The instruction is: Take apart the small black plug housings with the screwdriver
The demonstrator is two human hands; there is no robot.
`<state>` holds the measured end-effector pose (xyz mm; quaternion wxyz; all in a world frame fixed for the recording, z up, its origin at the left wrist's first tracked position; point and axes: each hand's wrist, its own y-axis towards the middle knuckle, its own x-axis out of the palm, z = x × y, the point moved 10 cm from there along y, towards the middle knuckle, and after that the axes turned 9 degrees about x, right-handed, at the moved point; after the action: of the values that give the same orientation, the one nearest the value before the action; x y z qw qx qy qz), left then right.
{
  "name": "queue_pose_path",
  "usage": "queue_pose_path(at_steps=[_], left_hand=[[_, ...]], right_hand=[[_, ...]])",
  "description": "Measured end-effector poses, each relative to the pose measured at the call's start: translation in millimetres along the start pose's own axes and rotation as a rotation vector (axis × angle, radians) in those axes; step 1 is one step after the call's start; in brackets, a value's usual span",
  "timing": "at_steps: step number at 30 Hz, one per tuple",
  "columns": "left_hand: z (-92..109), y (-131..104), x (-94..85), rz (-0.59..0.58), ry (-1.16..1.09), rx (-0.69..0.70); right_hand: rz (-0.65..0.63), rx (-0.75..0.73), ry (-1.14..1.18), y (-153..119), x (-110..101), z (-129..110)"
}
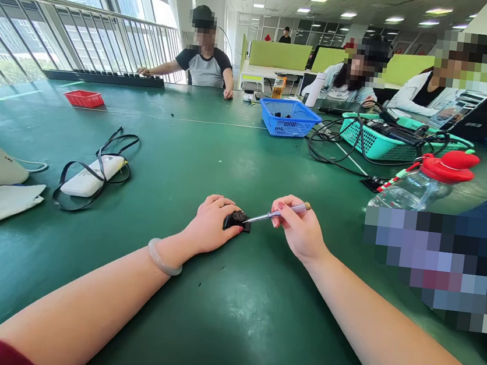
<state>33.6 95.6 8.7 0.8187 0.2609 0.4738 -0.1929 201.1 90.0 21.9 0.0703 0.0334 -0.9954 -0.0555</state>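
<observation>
Near the middle of the green table [230, 298], a small black device [237, 219] lies on the surface. My left hand [212, 224] is closed around its left side, with the thumb along the near edge. A pale ring bangle circles that wrist. In my right hand [300, 227] is a thin screwdriver [279, 212], pinched between thumb and fingers. Its metal shaft points left and down, and the tip is at the top of the black device. Whether the tip sits in a screw is too small to tell.
A white power bank [92, 177] with a black cord lies left. Farther back are a red tray [83, 98], a blue basket [289, 119] and a teal basket [363, 138] with cables. A red-lidded bottle [414, 190] stands right. Several people sit around the table.
</observation>
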Motion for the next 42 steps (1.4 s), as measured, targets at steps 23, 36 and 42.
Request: queue_pose_path(at_steps=[23, 36, 42], left_hand=[[0.8, 1.1, -1.6, 0.027, -0.002, 0.028], [0.8, 1.5, 0.1, 0.013, -0.008, 0.032], [0.8, 1.7, -0.4, 0.021, -0.018, 0.038]], right_hand=[[-0.270, -0.663, -0.875, -55.1, 65.8, -40.8], [-0.278, -0.758, -0.935, -62.3, 72.6, -44.0], [-0.288, -0.722, -0.961, -60.4, 73.9, -41.5]])
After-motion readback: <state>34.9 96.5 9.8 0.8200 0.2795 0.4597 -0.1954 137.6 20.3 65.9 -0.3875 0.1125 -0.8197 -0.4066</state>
